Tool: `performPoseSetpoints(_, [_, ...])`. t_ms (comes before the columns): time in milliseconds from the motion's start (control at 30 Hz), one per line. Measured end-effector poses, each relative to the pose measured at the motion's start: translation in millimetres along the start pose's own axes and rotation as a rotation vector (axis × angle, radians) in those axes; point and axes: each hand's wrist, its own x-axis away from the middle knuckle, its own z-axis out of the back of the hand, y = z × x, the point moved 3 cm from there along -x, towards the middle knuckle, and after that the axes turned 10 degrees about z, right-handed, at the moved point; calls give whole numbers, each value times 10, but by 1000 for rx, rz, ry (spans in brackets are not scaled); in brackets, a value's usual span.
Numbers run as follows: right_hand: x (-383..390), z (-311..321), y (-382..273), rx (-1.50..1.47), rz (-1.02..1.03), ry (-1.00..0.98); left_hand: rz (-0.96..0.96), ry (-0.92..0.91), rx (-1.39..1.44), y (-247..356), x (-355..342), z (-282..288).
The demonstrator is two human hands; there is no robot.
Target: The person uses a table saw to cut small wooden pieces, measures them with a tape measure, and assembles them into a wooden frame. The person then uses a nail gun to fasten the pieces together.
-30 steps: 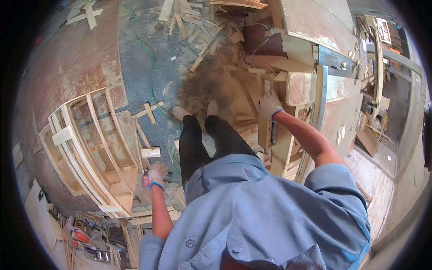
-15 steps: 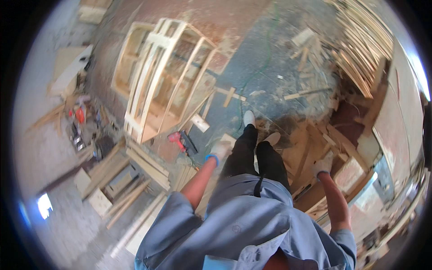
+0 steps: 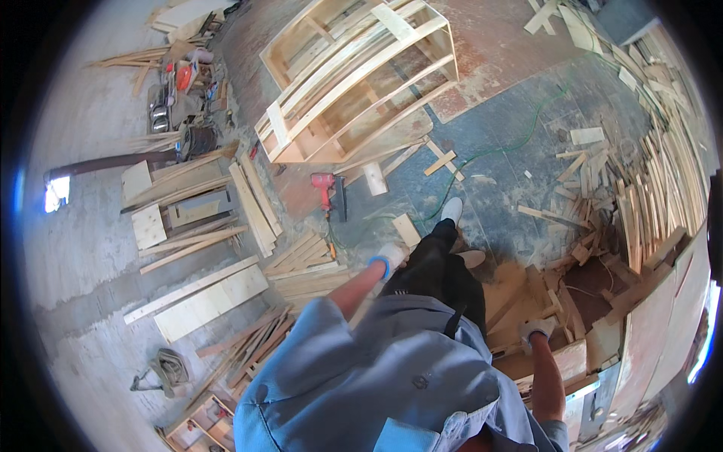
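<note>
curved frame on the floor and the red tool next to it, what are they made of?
Curved frame: looks like pale, unfinished softwood, bare slats with raw cut edges. Red tool: apparently a red plastic housing with darker, possibly metal parts; too small to confirm.

A short pale wooden offcut block (image 3: pixel 407 230) lay flat on the dusty floor just beside the gloved left hand (image 3: pixel 390 256). The gloved right hand (image 3: pixel 536 331) rested on a brown wooden board (image 3: pixel 553 360), tilted among scraps.

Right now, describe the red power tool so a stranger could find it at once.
Start at the big pale wooden frame lying on the floor. Just below its lower edge, the red power tool lies on the floor, beyond the gloved left hand. It is the only bright red thing among pale offcuts.
</note>
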Motion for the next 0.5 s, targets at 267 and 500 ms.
performPoseSetpoints(267, [3,184,-141,-51,169,140,-15,133,-303,223,197,-34])
performPoseSetpoints(500, [501,1303,-958,-367,342,279,10,145,-283,536,157,-19])
